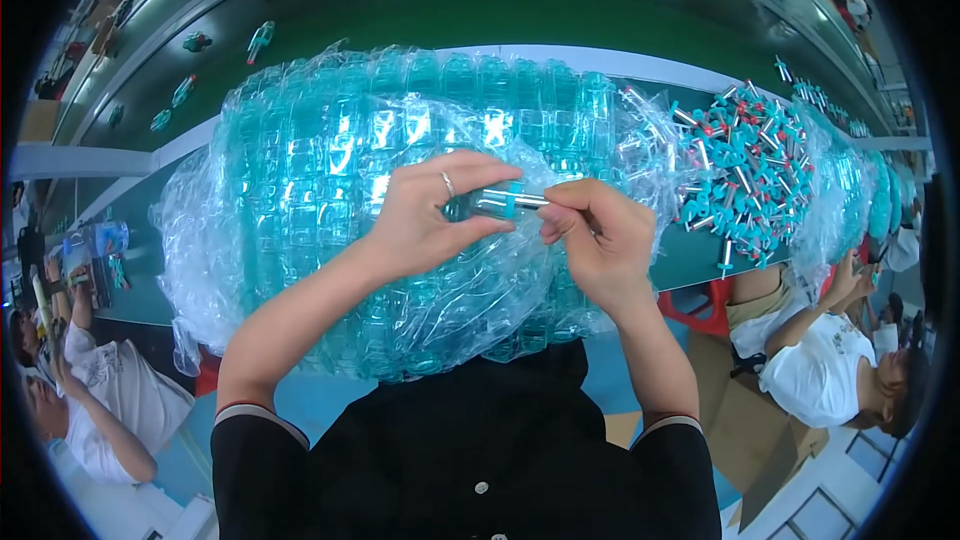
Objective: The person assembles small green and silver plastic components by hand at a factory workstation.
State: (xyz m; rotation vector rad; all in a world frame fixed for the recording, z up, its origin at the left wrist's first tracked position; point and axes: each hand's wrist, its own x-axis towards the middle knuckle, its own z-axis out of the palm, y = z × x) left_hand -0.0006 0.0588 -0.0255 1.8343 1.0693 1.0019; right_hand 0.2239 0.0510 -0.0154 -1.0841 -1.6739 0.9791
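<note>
Above a big plastic-wrapped bundle of clear teal bottles (300, 190), my two hands meet at chest height. My left hand (425, 215), with a ring on one finger, grips a small clear teal bottle (490, 202) lying sideways between thumb and fingers. From the right, my right hand (612, 240) pinches the end of a silver tube-shaped part (530, 201) with a teal collar. The part lines up with the bottle's right end; whether it is seated there I cannot tell. Loose clear film (490, 290) lies crumpled over the bundle under my hands.
To the right lies a heap of silver, teal and red parts (745, 175), with another wrapped bundle (845, 190) beyond. A green conveyor belt (420, 10) at the back carries scattered assembled pieces (260, 40). Co-workers sit at left (125, 390) and right (825, 370), near a red stool (700, 308).
</note>
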